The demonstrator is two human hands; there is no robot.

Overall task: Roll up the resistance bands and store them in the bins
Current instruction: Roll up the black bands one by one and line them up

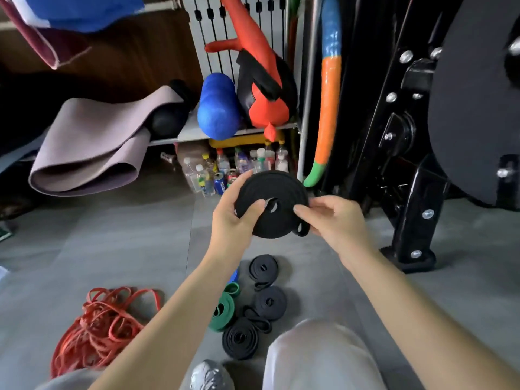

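I hold a black resistance band [278,190] rolled into a flat coil, up in front of me above the floor. My left hand [233,218] grips its left edge with the thumb across the coil's face. My right hand [334,218] pinches the right side, where the band's loose end loops out below. On the grey floor beneath lie three black rolled bands [263,267] [271,302] [240,337], a green rolled band [222,312] and a bit of a blue one [233,275]. A tangled heap of red bands [101,327] lies at the lower left. No bin is in view.
A folded mauve mat [92,147] hangs off a low shelf [191,130] with a blue foam roller [218,108] and a red-black bag [267,88]. Several bottles [233,167] stand under the shelf. A black machine frame [416,198] stands at right. My knees and a grey shoe [209,375] are at the bottom.
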